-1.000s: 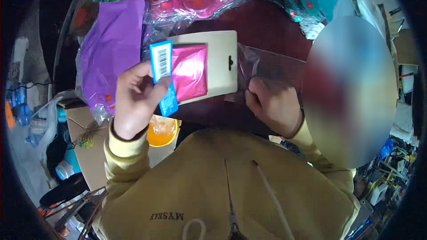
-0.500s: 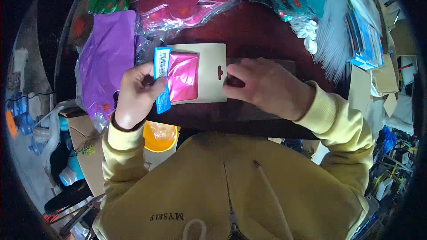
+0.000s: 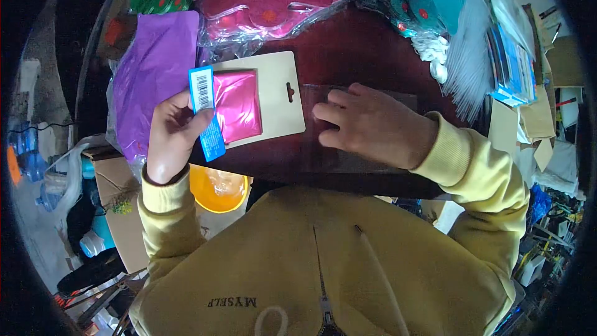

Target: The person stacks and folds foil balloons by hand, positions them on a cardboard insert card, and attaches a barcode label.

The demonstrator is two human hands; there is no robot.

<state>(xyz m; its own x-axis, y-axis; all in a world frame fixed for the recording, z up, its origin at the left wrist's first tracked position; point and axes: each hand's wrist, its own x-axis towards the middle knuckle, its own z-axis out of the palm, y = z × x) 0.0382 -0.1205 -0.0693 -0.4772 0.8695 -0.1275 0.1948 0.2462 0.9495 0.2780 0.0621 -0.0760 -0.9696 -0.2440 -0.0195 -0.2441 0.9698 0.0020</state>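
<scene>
Your pink packet [image 3: 239,102] has a shiny, creased, foil-like surface against a smooth, matt beige card [image 3: 280,96]. The blue label [image 3: 206,115] looks like smooth printed card. Clear, thin plastic film [image 3: 320,158] lies towards your bench's [image 3: 354,40] near edge; crinkly, glossy clear plastic [image 3: 305,22] shows along its far edge. Your sleeves [image 3: 479,168] are soft matt cloth with ribbed cuffs.

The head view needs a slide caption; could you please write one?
Left hand holds blue barcoded label, shiny pink packet and cream rectangular card; right hand apart.
</scene>
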